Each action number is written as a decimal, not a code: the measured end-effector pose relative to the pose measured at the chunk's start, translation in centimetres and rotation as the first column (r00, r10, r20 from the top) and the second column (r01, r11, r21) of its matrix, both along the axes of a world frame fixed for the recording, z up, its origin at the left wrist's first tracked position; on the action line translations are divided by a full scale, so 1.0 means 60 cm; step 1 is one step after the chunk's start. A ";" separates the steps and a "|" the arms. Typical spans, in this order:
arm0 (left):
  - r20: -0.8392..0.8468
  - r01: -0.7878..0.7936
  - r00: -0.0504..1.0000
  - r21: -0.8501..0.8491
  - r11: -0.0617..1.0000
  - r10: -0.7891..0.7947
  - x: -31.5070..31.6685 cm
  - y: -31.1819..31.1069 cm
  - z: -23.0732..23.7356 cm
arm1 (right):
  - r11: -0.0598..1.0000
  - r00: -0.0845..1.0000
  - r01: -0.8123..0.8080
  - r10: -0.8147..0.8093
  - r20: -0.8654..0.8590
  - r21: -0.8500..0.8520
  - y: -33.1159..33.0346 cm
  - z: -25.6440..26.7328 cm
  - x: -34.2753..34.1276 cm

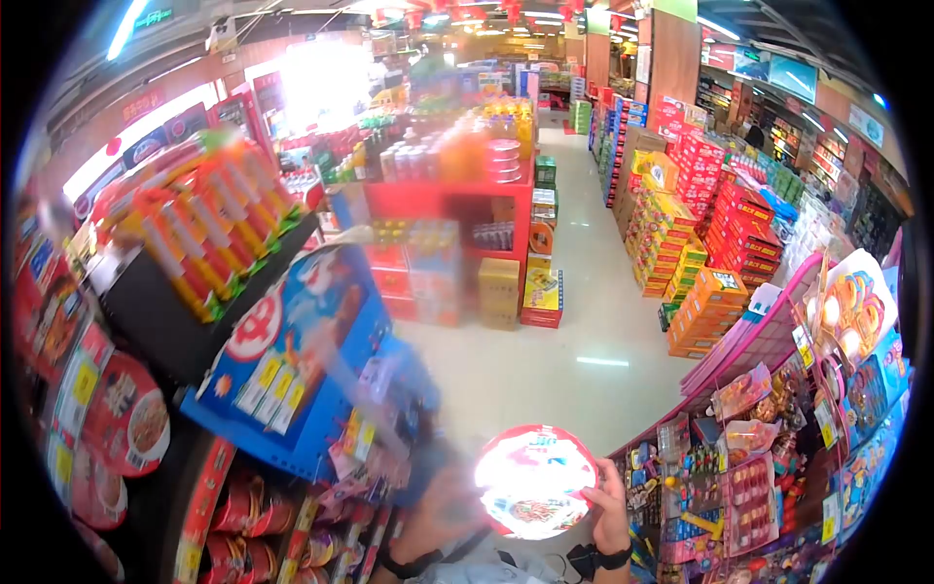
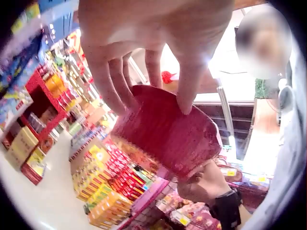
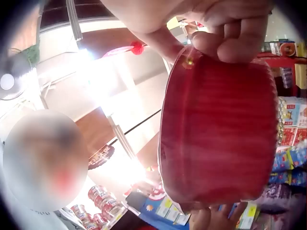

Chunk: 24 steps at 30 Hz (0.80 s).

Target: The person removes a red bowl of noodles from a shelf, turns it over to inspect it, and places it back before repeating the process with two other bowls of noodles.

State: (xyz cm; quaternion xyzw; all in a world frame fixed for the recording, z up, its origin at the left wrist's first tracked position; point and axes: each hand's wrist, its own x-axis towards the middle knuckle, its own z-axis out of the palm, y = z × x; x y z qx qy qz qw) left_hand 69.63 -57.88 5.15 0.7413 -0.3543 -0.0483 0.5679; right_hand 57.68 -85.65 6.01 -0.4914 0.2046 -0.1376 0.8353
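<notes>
In the head view a round red instant noodle bowl (image 1: 533, 487) is held low in front of the body, its printed lid facing up and washed out by glare. My right hand (image 1: 610, 501) grips it at the right rim, thumb over the lid's edge. My left hand (image 1: 443, 506), blurred, is at the bowl's left side. Seen in the left wrist view, the left hand (image 2: 153, 33) has thumb and fingers spread around the bowl's red wall (image 2: 168, 129). The right wrist view shows the right hand's curled fingers (image 3: 235, 48) against the ribbed side.
To the left stand shelves with more red noodle bowls (image 1: 126, 414) and a blue display box (image 1: 321, 389). A pink wire rack (image 1: 749, 321) of small packaged goods is close on the right. Ahead, an aisle floor (image 1: 593, 380) runs between a red stand (image 1: 438, 204) and stacked cartons (image 1: 710, 292).
</notes>
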 end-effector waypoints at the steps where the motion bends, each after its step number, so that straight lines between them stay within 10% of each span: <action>1: 0.033 0.049 0.998 -0.002 0.999 -0.049 0.023 -0.021 -0.009 | 0.999 0.999 0.031 -0.031 -0.012 -0.013 -0.015 -0.002 0.007; 12: -0.078 0.240 0.964 -0.169 0.956 -0.256 0.335 -0.273 0.010 | 0.942 0.932 0.336 -0.336 0.135 0.024 -0.181 0.035 0.238; 16: 0.039 0.236 0.972 -0.155 0.959 -0.233 0.448 -0.340 0.007 | 0.960 0.949 0.280 -0.276 0.150 -0.010 -0.242 0.077 0.346; 24: -0.237 0.128 0.954 -0.225 0.966 -0.182 0.604 -0.432 -0.003 | 0.973 0.973 0.229 -0.227 0.047 -0.026 -0.368 0.021 0.524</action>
